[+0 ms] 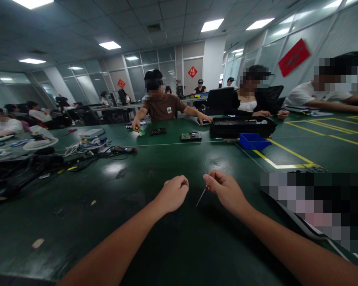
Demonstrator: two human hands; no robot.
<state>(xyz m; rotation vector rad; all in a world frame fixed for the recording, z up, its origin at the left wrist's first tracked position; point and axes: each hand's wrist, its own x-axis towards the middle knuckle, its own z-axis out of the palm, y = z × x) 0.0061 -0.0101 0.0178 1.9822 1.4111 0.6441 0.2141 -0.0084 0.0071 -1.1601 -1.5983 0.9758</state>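
Above the middle of the green table (155,246), my right hand (226,190) is closed around the handle of a screwdriver (200,198). Its thin metal shaft slants down and left toward the tabletop. Most of the handle is covered by my fingers. Just left of it, apart from the screwdriver, is my left hand (173,194), with its fingers curled in. A small dark patch shows at those fingertips, but I cannot make out what it is.
Across the table, a person in a brown shirt (164,107) reaches toward a green circuit board (141,132). A drive-like unit (191,137), a long black bin (241,128) and a blue bin (253,142) lie ahead. Tangled cables (98,149) spread left; a blurred-out object (319,210) is at right.
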